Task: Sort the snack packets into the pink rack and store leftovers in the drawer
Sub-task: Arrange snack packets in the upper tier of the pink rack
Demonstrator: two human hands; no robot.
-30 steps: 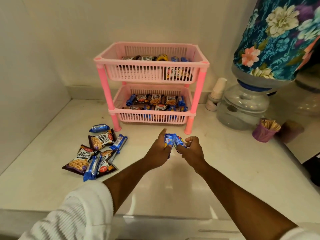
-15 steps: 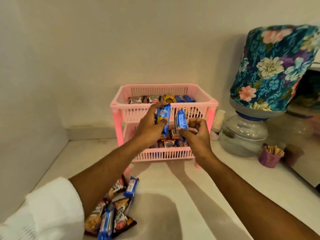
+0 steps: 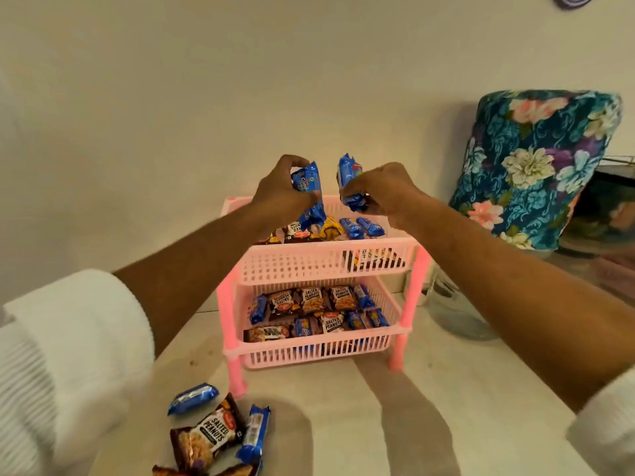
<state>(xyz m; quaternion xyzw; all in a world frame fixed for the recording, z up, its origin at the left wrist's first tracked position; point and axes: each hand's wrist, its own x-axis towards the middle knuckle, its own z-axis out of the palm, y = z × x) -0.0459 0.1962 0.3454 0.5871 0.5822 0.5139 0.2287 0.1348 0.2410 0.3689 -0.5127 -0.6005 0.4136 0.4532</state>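
Note:
A two-tier pink rack (image 3: 309,266) stands on the white counter against the wall. My left hand (image 3: 281,194) grips blue biscuit packets (image 3: 307,182) above the rack's top tier. Beside it my right hand (image 3: 381,190) holds another blue packet (image 3: 348,173) over the same tier. The top tier holds brown, yellow and blue packets (image 3: 360,228). Salted peanut packs and blue packets (image 3: 316,310) fill the lower tier. Loose packets (image 3: 213,431) lie on the counter at the lower left.
A water dispenser jar under a floral cover (image 3: 536,166) stands to the right of the rack, with its clear base (image 3: 457,314) below. Walls close in at the back and on the left. The drawer is out of view.
Both hands rose from the counter with the blue packets and now hover over the top tier. The camera moved closer to the rack.

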